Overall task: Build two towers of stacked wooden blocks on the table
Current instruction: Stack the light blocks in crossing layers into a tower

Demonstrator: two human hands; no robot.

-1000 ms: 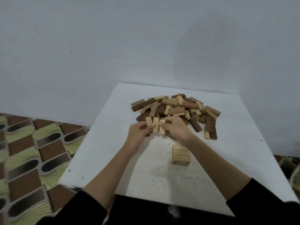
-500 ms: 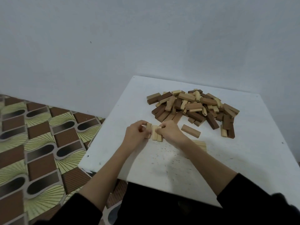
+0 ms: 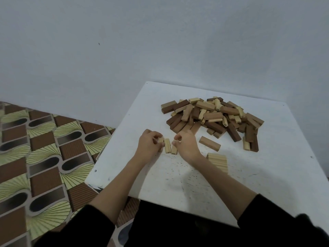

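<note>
Three light wooden blocks (image 3: 167, 148) lie side by side on the white table (image 3: 267, 175), slightly apart. My left hand (image 3: 148, 146) curls its fingers round the leftmost of them. My right hand (image 3: 186, 145) has thumb and fingers curled at the far end of the rightmost block. A low stack of light blocks (image 3: 218, 162) stands just right of my right wrist, partly hidden by the forearm. The loose pile of light and dark blocks (image 3: 213, 116) lies behind the hands.
A single tan block (image 3: 210, 143) lies apart between the pile and the stack. The table's left edge (image 3: 106, 150) drops to a patterned floor (image 3: 44, 148). A plain wall rises behind the table. Bare tabletop shows in front of my hands.
Both hands have brought the three light blocks down onto the table, left of the low stack. The blocks now sit a little apart. The view has swung to the left.
</note>
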